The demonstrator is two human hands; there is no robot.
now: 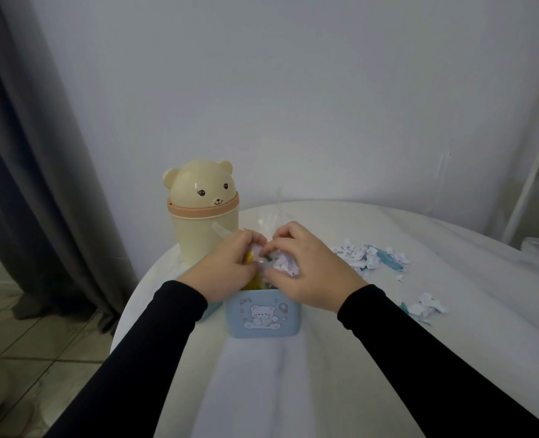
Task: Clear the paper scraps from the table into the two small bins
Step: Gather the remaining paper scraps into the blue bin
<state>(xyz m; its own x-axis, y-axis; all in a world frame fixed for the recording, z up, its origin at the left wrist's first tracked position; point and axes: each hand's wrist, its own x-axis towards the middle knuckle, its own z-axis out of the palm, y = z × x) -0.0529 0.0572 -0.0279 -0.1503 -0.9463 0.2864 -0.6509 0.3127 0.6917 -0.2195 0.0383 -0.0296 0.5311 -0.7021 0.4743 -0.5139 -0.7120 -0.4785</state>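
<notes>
Curtain point(31, 172): a dark drape hangs at the far left, clear of the work.
Bear bin point(203, 213): the cream bin with a bear-head lid stands at the table's point(451, 311) back left edge, lid on, touched by neither hand.
Left hand point(227, 263): fingers curled over the blue bin's mouth, pinching what looks like clear plastic and paper; exactly what they hold is blurred.
Blue bin point(263, 314): the small square bin with a bear picture sits just in front of the bear bin, under both hands; something yellow shows inside it.
Right hand point(306, 267): fingers bent, thumb and forefinger closed on a wad of white scraps point(282, 263) held over the blue bin.
Loose scraps point(369, 256): a white and teal pile lies on the table to the right; a smaller pile point(426, 306) lies nearer the front, both well apart from the bins.
Step in hand: most likely pressing a gathered handful down into the blue bin.
Next move: probably letting go, then reaching right for the piles; thin bits call for a sweeping or pinching gather.
Hard to see: the blue bin's fill level, its left side behind the left sleeve point(154, 343), and whether a liner bag is in it.
</notes>
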